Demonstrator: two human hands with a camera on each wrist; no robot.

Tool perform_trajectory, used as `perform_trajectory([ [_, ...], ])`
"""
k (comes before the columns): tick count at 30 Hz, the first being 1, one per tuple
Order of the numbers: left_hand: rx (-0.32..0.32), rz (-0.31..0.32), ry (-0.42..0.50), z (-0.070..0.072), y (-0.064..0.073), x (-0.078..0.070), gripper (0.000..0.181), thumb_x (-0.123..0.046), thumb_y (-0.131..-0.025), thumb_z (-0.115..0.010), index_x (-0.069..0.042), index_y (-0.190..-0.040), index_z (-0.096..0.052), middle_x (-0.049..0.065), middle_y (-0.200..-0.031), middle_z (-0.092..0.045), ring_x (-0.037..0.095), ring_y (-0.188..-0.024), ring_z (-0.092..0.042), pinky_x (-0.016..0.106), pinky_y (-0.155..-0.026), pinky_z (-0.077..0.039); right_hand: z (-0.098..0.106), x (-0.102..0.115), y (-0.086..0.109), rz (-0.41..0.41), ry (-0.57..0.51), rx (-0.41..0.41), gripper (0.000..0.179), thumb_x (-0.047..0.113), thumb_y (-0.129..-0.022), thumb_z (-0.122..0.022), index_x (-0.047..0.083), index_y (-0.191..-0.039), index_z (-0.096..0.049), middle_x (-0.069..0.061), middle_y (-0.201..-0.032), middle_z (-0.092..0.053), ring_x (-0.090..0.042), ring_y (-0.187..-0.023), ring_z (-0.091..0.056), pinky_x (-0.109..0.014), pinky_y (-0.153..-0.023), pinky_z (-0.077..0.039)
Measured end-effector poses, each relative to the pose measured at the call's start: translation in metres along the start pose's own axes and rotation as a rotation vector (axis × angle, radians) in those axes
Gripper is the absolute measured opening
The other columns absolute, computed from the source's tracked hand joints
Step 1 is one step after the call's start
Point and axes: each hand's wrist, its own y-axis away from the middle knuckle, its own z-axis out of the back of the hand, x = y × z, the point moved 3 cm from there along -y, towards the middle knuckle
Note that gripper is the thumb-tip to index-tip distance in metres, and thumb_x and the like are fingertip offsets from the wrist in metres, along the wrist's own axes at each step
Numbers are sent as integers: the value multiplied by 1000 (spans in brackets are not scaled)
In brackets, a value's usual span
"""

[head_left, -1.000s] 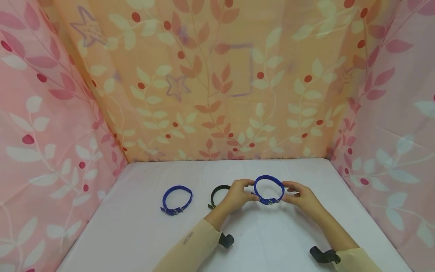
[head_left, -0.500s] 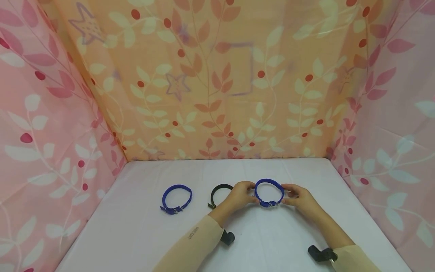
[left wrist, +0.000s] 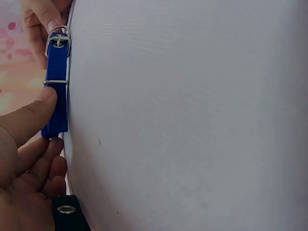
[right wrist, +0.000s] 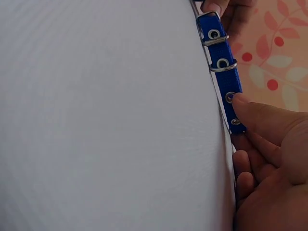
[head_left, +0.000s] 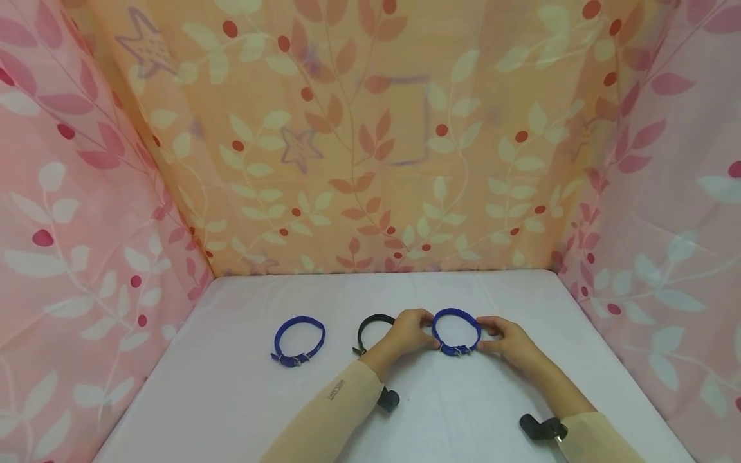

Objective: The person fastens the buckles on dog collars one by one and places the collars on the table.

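A blue buckled collar (head_left: 455,350), closed into a ring, stands between both hands at the right of the table. My left hand (head_left: 410,331) pinches its left side, thumb in front on the band in the left wrist view. On the opposite side my right hand (head_left: 506,339) pinches it, the thumb near a metal eyelet in the right wrist view. The metal buckle (left wrist: 58,41) faces toward me. Just left of it is a black collar (head_left: 365,331), partly hidden behind my left hand. A second blue collar (head_left: 300,360) lies further left.
The white-covered table (head_left: 220,411) ends at a patterned orange cloth wall (head_left: 347,212) behind. Pink patterned cloth walls (head_left: 75,270) stand at both sides. A dark camera mount (head_left: 543,427) sticks out from the right wrist; another is at the left.
Both hands have lowered the blue collar slightly toward the table, keeping their pinch on its sides. The black collar and the other blue collar have stayed in place.
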Motion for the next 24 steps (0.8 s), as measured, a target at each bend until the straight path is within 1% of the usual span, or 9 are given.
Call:
perform_trajectory([
  [3, -2, 12, 1, 0, -1, 1, 59, -26, -74, -94, -9, -126, -70, -3, -115, -75, 16, -116, -64, 36, -107, -48, 0, -1, -1, 1, 3, 4, 66, 25, -84, -86, 8, -141, -58, -13, -131, -65, -30, -120, -55, -43, -100, -44],
  [6, -6, 6, 1, -1, 0, 1, 59, -26, -74, -94, -9, -126, -70, -2, -116, -75, 17, -119, -64, 37, -108, -47, 0, -1, -1, 7, 10, 3, 66, 26, -85, -85, 8, -142, -58, -13, -132, -64, -31, -122, -54, -48, -103, -42],
  [8, -3, -5, 6, -1, 0, 0, 60, -25, -75, -93, -9, -127, -70, -2, -117, -75, 16, -119, -63, 37, -108, -47, 0, 0, 0, 3, 13, -1, 66, 26, -85, -85, 8, -142, -58, -14, -132, -63, -31, -122, -54, -49, -103, -42],
  [14, -7, -53, -9, 3, 2, -2, 60, -24, -76, -92, -8, -129, -70, 1, -120, -74, 17, -119, -63, 37, -107, -48, 0, 2, 1, 2, 12, -7, 66, 24, -84, -85, 7, -142, -57, -14, -133, -63, -32, -122, -54, -46, -102, -42],
  [16, -20, -76, -35, 4, 3, -2, 61, -25, -76, -93, -7, -130, -69, 3, -122, -73, 19, -121, -63, 37, -108, -48, -1, 3, 1, 0, 4, 2, 67, 25, -85, -85, 7, -143, -56, -15, -133, -63, -32, -122, -53, -47, -102, -42],
  [19, -20, -74, -47, 6, 7, 0, 66, -28, -76, -92, -9, -134, -67, 3, -129, -71, 21, -126, -61, 37, -110, -46, -2, 7, 1, -7, -8, 27, 69, 25, -85, -85, 6, -144, -55, -16, -135, -61, -33, -124, -52, -51, -106, -40],
  [21, -12, -59, -15, 8, 10, 2, 68, -30, -77, -92, -10, -137, -65, 1, -133, -69, 21, -129, -59, 38, -111, -46, -2, 10, 3, -6, 7, 42, 69, 25, -85, -84, 4, -144, -54, -18, -135, -61, -34, -124, -52, -54, -106, -41],
  [24, -1, -39, 97, 16, 14, 2, 64, -29, -82, -88, -11, -139, -63, 0, -134, -68, 21, -128, -60, 40, -108, -49, 0, 15, 7, -13, 26, 47, 66, 25, -89, -81, -1, -143, -53, -21, -136, -60, -38, -125, -55, -56, -107, -42],
])
